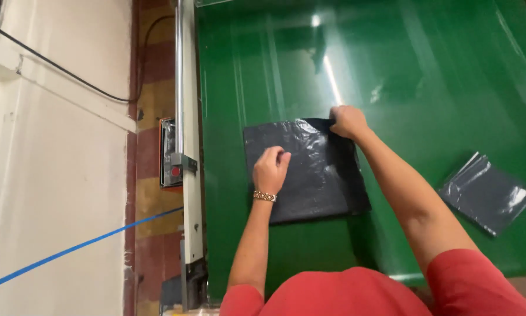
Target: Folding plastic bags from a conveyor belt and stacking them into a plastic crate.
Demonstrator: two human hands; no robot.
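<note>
- A red shirt (356, 292) fills the near edge of the view, and both bare forearms reach out from it over a green bench (427, 76).
- The left hand (270, 169), a bracelet (264, 196) on its wrist, rests on the left part of a dark bag (315, 187). Its fingers (282, 157) are curled in close and press or pinch the plastic; I cannot tell whether they hold a fold.
- The bag lies flat on the bench, about square and glossy, between the two hands and in front of the body.
- The right hand (348, 121) is at the bag's far edge, near its far right corner, with fingers closed on that edge.
- A second bag (485, 193), folded and dark grey, lies well apart to the right on the bench.
- A metal rail (188, 105) runs along the bench's left side, with a small box with a red button (174, 171) beside it.
- Past the rail are a tiled floor, a blue strip (70, 251) and a black cable (58, 70) on a pale wall.
</note>
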